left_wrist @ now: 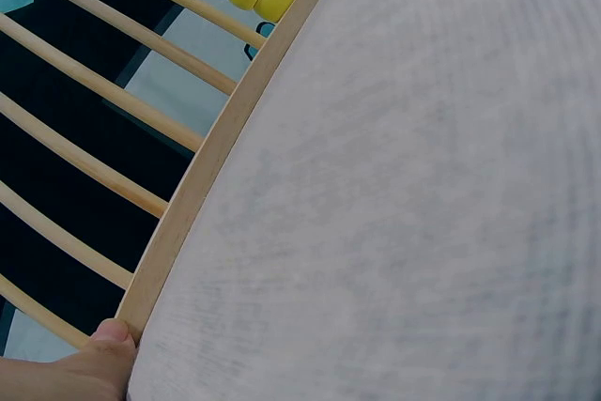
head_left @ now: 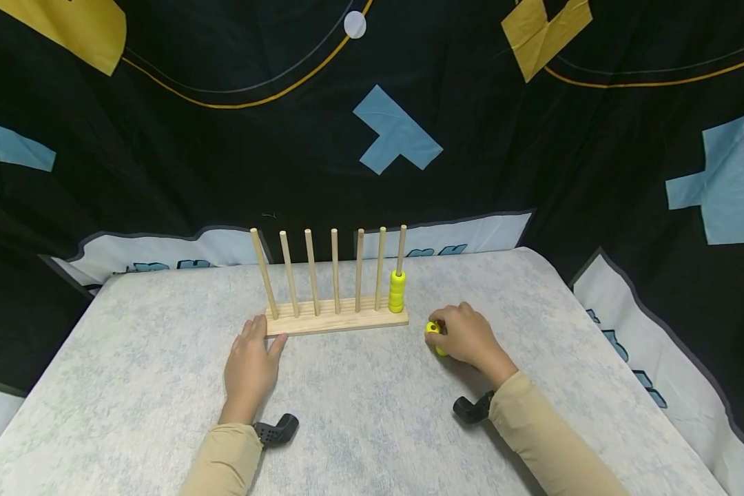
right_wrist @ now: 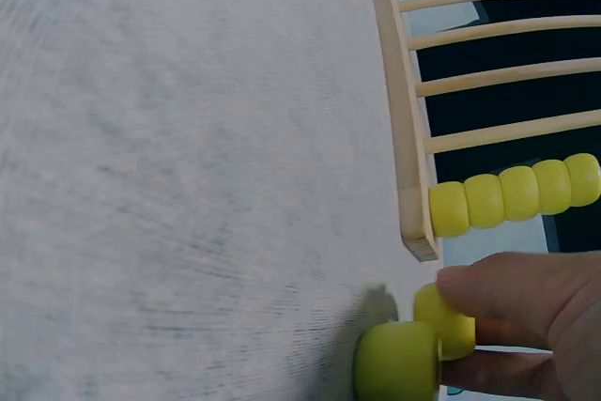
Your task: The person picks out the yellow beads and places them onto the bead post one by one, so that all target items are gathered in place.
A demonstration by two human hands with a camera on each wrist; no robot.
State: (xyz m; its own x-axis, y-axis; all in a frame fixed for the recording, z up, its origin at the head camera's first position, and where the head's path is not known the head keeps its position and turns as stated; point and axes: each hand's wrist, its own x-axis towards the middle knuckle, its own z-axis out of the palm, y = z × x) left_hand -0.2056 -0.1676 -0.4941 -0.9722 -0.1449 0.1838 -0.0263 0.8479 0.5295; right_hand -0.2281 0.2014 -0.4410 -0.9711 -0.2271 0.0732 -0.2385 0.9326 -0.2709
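Note:
A wooden peg rack point(head_left: 341, 322) with several upright rods stands on the table. Yellow beads point(head_left: 397, 293) are stacked on its rightmost rod. My left hand point(head_left: 252, 365) grips the rack's left end, and in the left wrist view its thumb point(left_wrist: 111, 333) lies against the base. Right of the rack, my right hand point(head_left: 469, 339) pinches a yellow bead point(right_wrist: 441, 321) between thumb and fingers. A second yellow bead point(right_wrist: 396, 363) sits right beside the pinched one, partly hidden by the hand in the head view.
The table point(head_left: 359, 413) has a pale mottled cover. Behind it hangs a black cloth point(head_left: 273, 165) with blue and yellow shapes, its white border dropping at the table's back and right edges. Each wrist wears a black camera mount point(head_left: 277, 430).

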